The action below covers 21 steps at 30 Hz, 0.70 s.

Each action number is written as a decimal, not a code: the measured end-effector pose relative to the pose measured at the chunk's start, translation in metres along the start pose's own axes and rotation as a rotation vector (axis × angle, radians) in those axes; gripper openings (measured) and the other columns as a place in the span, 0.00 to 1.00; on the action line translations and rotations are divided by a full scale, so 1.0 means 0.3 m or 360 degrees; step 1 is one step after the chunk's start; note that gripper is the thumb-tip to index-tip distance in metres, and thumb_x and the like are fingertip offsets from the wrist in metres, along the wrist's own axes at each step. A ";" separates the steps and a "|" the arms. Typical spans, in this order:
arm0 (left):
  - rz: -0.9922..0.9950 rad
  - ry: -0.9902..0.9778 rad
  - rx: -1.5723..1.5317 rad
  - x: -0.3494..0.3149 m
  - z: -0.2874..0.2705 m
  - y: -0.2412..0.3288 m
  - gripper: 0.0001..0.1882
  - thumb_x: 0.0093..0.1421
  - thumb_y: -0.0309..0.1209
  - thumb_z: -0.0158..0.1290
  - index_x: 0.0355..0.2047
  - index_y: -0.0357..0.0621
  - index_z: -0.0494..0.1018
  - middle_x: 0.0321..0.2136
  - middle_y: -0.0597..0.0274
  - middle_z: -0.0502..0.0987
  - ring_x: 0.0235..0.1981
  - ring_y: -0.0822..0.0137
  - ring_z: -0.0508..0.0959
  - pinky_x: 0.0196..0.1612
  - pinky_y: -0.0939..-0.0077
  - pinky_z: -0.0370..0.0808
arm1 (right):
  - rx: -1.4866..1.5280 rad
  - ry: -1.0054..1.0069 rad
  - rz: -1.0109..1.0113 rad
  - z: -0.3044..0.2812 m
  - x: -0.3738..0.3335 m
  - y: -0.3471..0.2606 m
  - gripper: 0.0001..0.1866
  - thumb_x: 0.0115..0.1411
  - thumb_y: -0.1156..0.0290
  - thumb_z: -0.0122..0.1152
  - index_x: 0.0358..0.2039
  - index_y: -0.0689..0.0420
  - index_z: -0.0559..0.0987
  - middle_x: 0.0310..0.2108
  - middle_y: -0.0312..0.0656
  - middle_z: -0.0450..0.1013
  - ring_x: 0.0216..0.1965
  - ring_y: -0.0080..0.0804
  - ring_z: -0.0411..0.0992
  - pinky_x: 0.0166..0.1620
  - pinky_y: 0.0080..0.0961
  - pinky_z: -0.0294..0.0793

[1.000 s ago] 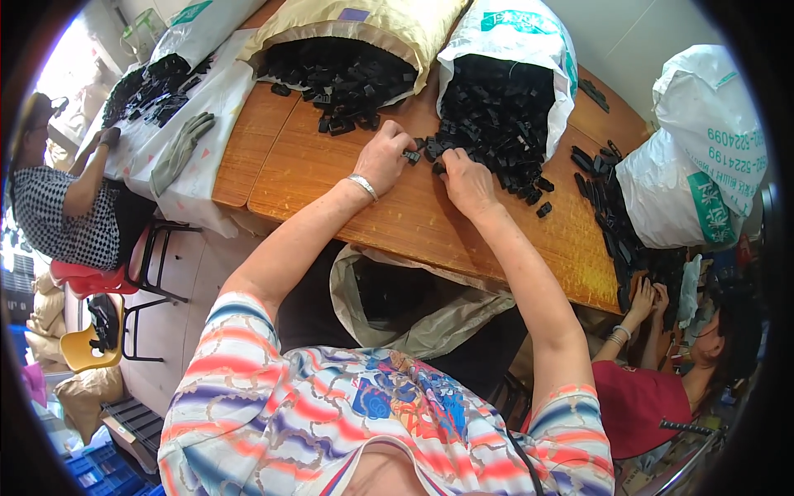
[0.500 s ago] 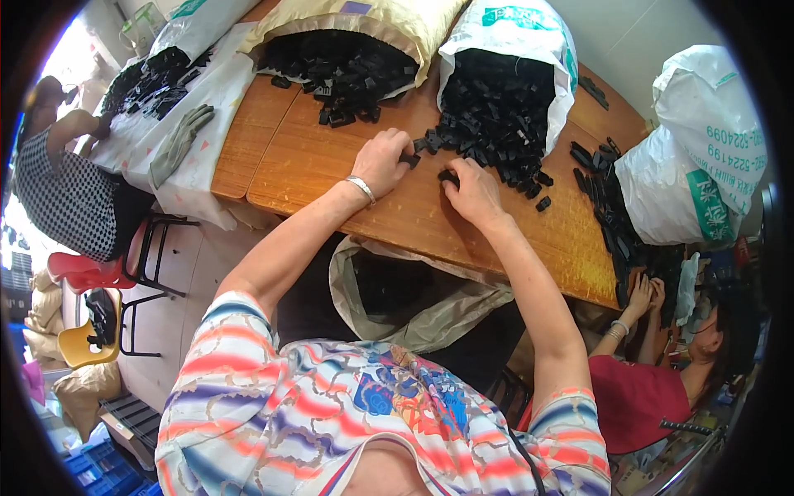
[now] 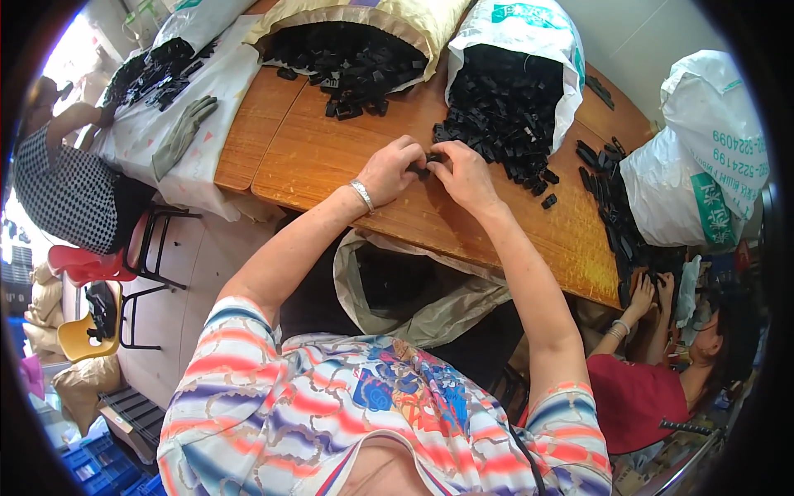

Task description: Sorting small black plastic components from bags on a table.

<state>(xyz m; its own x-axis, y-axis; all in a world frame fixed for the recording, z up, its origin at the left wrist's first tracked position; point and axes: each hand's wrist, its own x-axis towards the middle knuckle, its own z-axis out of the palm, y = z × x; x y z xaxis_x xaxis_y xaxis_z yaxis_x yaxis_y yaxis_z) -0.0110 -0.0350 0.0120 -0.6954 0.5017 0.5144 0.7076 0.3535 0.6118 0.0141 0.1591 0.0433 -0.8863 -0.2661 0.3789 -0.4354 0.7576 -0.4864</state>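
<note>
Over the wooden table [image 3: 331, 157], my left hand [image 3: 387, 172] and my right hand [image 3: 466, 178] meet, fingertips almost touching. Pinched between them are small black plastic parts [image 3: 423, 165], mostly covered by the fingers; whether they are joined cannot be made out. Both hands are closed. Just beyond my right hand, a heap of small black plastic parts [image 3: 509, 112] spills from a white sack [image 3: 571, 54]. Farther left, more black parts [image 3: 356, 70] spill out of a pale yellow sack [image 3: 442, 25].
Below the table edge, a beige sack [image 3: 351, 289] hangs open at my lap. Long black strips [image 3: 604, 207] and another white sack [image 3: 674, 182] lie right, near a co-worker in red [image 3: 637, 405]. Left are a grey glove [image 3: 184, 136] and a person in checks [image 3: 62, 194].
My right hand has come left and my left hand slightly right, so the black parts they hold are now together. The co-worker's hands at the right have moved apart.
</note>
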 end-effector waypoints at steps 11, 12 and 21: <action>-0.0586 -0.0184 -0.0685 0.001 -0.020 0.017 0.20 0.50 0.23 0.65 0.42 0.39 0.70 0.33 0.59 0.79 0.34 0.67 0.78 0.41 0.73 0.76 | 0.1554 -0.0119 0.0909 -0.043 -0.028 -0.003 0.09 0.60 0.75 0.64 0.40 0.61 0.78 0.29 0.35 0.75 0.27 0.18 0.73 0.30 0.15 0.75; -0.0575 -0.0201 -0.0753 0.000 -0.022 0.017 0.21 0.50 0.22 0.64 0.43 0.38 0.69 0.33 0.57 0.79 0.36 0.66 0.79 0.42 0.72 0.77 | 0.1508 -0.0005 0.0945 -0.072 -0.017 -0.020 0.09 0.60 0.76 0.65 0.40 0.62 0.78 0.29 0.35 0.75 0.28 0.19 0.74 0.31 0.16 0.76; -0.0341 -0.0007 0.0133 -0.053 0.000 0.104 0.24 0.52 0.26 0.62 0.50 0.39 0.69 0.40 0.50 0.74 0.41 0.55 0.78 0.45 0.66 0.77 | -0.0310 0.0277 -0.0153 -0.048 -0.091 0.065 0.13 0.51 0.83 0.64 0.38 0.58 0.79 0.36 0.42 0.74 0.39 0.43 0.75 0.40 0.33 0.75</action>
<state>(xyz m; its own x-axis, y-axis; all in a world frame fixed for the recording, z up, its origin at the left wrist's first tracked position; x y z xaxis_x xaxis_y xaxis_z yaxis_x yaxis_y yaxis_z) 0.0220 -0.0319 0.0229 -0.8306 0.4115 0.3751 0.5516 0.5164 0.6550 0.0320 0.1897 0.0348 -0.7945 -0.2487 0.5540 -0.4629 0.8385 -0.2874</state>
